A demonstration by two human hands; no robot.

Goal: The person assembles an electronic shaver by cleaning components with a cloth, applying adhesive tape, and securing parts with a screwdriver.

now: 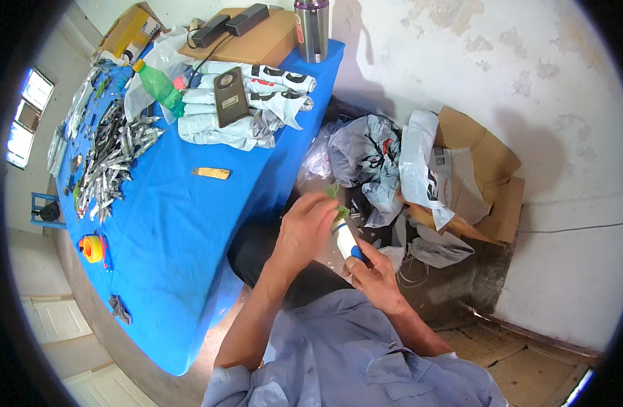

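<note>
Both of my hands are together over my lap, to the right of the blue table. My right hand (374, 277) is closed around a white cylinder with blue parts (344, 239), held tilted; its exact kind I cannot make out. At the cylinder's upper end is a thin green piece, like film or a strip (341, 213). The fingers of my left hand (307, 224) are closed on that green piece, slightly blurred. How the green piece joins the cylinder is hidden by my fingers.
On the blue-covered table (179, 271) lie rolled white plastic bags (209, 129), a brown device (230, 98), a green bottle (157, 87), a heap of silvery strips (114, 156) and yellow tape (91, 248). An open cardboard box (484, 146) and crumpled bags (365, 149) stand by the wall.
</note>
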